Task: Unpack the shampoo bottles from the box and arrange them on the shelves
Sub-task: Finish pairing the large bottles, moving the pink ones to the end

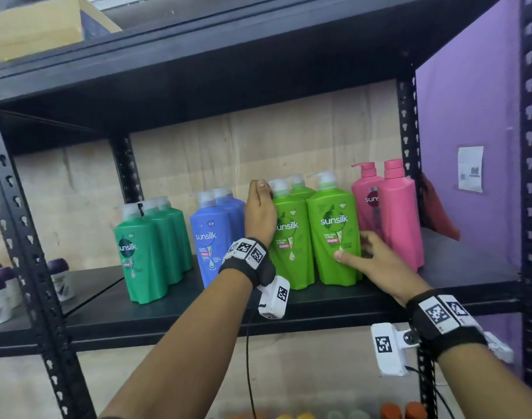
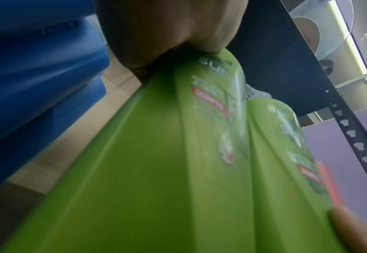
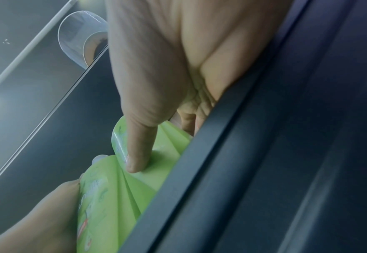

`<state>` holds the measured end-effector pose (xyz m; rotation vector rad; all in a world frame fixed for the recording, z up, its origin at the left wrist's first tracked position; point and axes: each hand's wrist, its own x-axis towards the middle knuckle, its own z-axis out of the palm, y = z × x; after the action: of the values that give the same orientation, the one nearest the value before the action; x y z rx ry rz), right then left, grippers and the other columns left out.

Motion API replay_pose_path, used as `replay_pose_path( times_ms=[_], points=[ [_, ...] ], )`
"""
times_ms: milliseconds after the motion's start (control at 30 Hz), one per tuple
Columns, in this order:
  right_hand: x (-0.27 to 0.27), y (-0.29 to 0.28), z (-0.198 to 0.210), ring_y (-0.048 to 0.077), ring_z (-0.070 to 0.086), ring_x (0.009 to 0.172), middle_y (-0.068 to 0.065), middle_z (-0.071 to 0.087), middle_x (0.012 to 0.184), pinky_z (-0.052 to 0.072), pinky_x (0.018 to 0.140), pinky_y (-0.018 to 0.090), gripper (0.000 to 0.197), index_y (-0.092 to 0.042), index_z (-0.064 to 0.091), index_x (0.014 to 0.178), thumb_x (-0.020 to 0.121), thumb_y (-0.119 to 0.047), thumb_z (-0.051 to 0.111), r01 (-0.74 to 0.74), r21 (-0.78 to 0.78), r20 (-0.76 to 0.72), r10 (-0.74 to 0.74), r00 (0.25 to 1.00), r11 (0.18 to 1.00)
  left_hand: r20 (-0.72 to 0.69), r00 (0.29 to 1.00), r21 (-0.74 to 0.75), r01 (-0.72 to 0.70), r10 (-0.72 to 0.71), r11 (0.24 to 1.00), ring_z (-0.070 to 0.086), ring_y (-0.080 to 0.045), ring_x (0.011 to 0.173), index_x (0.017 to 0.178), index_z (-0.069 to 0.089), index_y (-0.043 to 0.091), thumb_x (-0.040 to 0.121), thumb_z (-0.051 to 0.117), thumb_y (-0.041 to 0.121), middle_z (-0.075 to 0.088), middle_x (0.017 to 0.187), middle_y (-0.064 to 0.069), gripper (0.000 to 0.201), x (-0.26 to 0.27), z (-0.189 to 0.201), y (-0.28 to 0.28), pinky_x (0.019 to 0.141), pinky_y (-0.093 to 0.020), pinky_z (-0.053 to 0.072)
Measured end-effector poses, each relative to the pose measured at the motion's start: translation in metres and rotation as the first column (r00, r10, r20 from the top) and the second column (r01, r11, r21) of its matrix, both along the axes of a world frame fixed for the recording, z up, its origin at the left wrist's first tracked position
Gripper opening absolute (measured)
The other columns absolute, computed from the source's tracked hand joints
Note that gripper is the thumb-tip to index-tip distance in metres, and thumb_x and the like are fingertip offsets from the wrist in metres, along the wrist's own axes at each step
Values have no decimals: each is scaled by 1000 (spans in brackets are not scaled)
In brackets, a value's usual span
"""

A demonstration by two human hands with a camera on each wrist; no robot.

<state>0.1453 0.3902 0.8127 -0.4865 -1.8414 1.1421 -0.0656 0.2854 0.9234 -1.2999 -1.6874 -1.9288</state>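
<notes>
Two light green shampoo pump bottles stand side by side on the black shelf (image 1: 168,309), with a third behind them. My left hand (image 1: 260,213) lies upright against the left side of the left green bottle (image 1: 291,252), its fingers curled over the shoulder by the pump. The left wrist view shows the palm (image 2: 167,30) on that left green bottle (image 2: 156,171). My right hand (image 1: 369,255) grips the right green bottle (image 1: 334,225) low down. Its thumb (image 3: 139,137) is on the front, and the fingers reach round the side next to the pink bottles.
Dark green bottles (image 1: 149,252) and blue bottles (image 1: 213,237) stand to the left, pink bottles (image 1: 394,213) to the right. Small roll-on bottles (image 1: 1,291) fill the neighbouring shelf. A cardboard box (image 1: 32,25) sits on top. Bare shelf (image 1: 470,267) lies right of the pink bottles.
</notes>
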Motion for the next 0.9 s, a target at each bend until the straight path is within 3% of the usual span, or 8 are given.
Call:
replay_pose_path(
  times_ms=[100, 267, 400, 500, 600, 667, 733, 900],
  points=[
    [1, 0, 0, -23, 60, 96, -22, 67, 115, 46, 80, 13, 94, -35, 51, 130, 52, -75, 85, -3, -8, 14, 3, 1000, 1000, -6, 1000, -4, 27, -27, 1000, 46, -11, 68, 89, 42, 19, 113, 28, 37, 50, 77, 7, 33, -2, 1, 1, 68, -28, 40],
    [1, -2, 2, -29, 57, 90, -24, 64, 111, 44, 65, -3, 77, -34, 50, 128, 64, -58, 84, 14, -8, 19, -14, 1000, 1000, 25, 997, -35, 67, -67, 997, 46, -17, 73, 87, 42, 22, 112, 25, 41, 49, 79, 4, 36, -1, 2, -4, 76, -35, 42],
    [1, -4, 3, -24, 60, 93, -19, 67, 115, 49, 69, 4, 78, -31, 51, 130, 65, -57, 84, 16, -15, 27, -16, 1000, 1000, 98, 990, -95, 106, -97, 990, 59, -18, 95, 104, 53, 22, 111, 25, 48, 59, 91, 13, 39, -1, 5, -10, 84, -29, 38],
    [2, -5, 3, -22, 62, 94, -17, 68, 116, 50, 70, 5, 80, -29, 51, 132, 64, -56, 85, 10, -26, 19, -9, 1000, 1000, 73, 991, -294, 131, -115, 947, 60, -20, 110, 119, 51, 25, 105, 28, 64, 62, 103, 13, 47, -2, 9, -20, 88, -30, 38],
    [1, -3, 2, -14, 65, 97, -17, 67, 119, 50, 78, 11, 80, -32, 50, 133, 67, -57, 87, 17, -34, 41, -16, 999, 999, 53, 987, -556, 153, -149, 817, 61, -19, 121, 146, 39, 24, 89, 48, 80, 63, 132, 3, 80, -5, 13, -36, 91, -32, 49],
    [-1, -2, 3, -10, 63, 103, -19, 67, 121, 49, 89, 21, 78, -35, 49, 134, 70, -58, 86, 28, -35, 72, -25, 997, 999, 42, 980, -695, 169, -195, 698, 67, -19, 114, 151, 29, 24, 82, 68, 73, 64, 133, 3, 93, -8, 16, -47, 88, -36, 57],
    [-2, -2, 4, -7, 64, 104, -22, 68, 118, 49, 90, 24, 82, -39, 49, 133, 64, -65, 83, 29, -39, 86, -26, 996, 999, -9, 980, -783, 118, -200, 611, 71, -22, 101, 145, 31, 22, 83, 80, 54, 66, 123, 1, 86, -11, 20, -55, 82, -45, 63],
    [-1, -4, 4, -16, 66, 91, -30, 70, 107, 48, 82, 17, 76, -48, 52, 124, 57, -69, 80, 37, -47, 82, -33, 996, 998, 5, 985, -833, 101, -175, 545, 75, -32, 94, 142, 33, 17, 89, 81, 33, 68, 116, -9, 74, -8, 29, -55, 84, -55, 62]
  ],
)
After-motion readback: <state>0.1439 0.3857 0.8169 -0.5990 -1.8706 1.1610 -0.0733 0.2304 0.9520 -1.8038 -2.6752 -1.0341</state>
